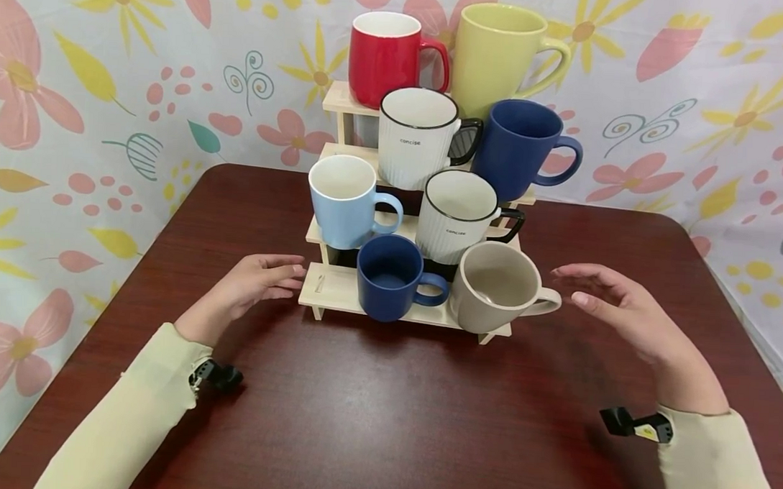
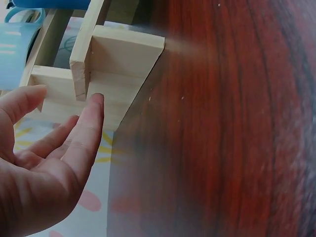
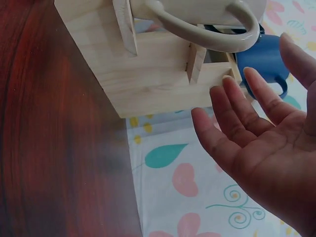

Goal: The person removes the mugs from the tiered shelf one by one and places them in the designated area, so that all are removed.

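Note:
A tiered light-wood stand [image 1: 332,289] holds several mugs in pairs. On its lowest step are a small navy mug [image 1: 390,291] and a beige mug [image 1: 487,298], handle to the right. Above them sit a light blue mug [image 1: 341,207] and a ribbed white mug [image 1: 457,232]. My left hand [image 1: 250,283] is beside the stand's left end, fingers extended and holding nothing; in the left wrist view the fingertips [image 2: 97,106] come close to the wood. To the right of the beige mug's handle, my right hand [image 1: 629,310] hovers with loosely bent fingers, apart from it.
Higher up stand another ribbed white mug [image 1: 414,152], a larger navy mug [image 1: 518,148], a red mug [image 1: 381,64] and a yellow-green mug [image 1: 491,61]. Beneath the stand is a dark reddish-brown table [image 1: 360,409]. Floral cloth [image 1: 196,94] hangs behind it.

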The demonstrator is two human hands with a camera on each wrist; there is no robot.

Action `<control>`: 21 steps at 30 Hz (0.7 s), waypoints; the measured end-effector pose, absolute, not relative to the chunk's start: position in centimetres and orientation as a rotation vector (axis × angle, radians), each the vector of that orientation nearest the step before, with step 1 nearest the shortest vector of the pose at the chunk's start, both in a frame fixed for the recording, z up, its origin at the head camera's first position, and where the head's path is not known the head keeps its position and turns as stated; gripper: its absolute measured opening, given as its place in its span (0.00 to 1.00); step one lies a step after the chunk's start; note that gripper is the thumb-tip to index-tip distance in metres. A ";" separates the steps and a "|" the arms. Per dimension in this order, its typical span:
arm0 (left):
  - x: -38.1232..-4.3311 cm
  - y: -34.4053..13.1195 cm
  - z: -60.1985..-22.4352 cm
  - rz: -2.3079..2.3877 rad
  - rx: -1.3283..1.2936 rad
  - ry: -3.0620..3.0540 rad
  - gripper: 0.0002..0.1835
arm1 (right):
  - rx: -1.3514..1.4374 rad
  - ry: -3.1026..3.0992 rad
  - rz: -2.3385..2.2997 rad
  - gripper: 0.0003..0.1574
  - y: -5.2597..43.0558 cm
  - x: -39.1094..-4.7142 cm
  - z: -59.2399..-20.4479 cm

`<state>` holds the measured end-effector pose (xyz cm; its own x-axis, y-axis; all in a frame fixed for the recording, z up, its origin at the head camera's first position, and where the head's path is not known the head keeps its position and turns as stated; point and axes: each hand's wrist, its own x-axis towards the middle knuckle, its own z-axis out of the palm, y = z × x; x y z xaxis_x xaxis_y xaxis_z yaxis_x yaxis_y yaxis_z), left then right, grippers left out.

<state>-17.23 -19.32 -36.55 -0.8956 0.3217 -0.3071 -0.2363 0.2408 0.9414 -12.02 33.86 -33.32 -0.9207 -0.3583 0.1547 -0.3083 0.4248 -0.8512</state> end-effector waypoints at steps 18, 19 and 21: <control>-17.6 -18.6 -37.7 1.750 -0.006 1.953 0.31 | -0.635 2.611 -1.457 0.25 33.6 -12.3 -33.6; -17.6 -18.5 -37.7 1.749 -0.011 1.947 0.31 | -0.640 2.608 -1.452 0.26 33.7 -12.4 -33.7; -17.6 -18.5 -37.6 1.742 -0.013 1.941 0.31 | -0.650 2.592 -1.450 0.27 33.7 -12.5 -33.7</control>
<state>-17.62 -18.49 -37.64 -0.8611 0.3328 -0.3845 -0.3465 0.1695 0.9226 -12.55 33.75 -33.72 -0.9037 -0.4119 0.1172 -0.3155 0.4552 -0.8327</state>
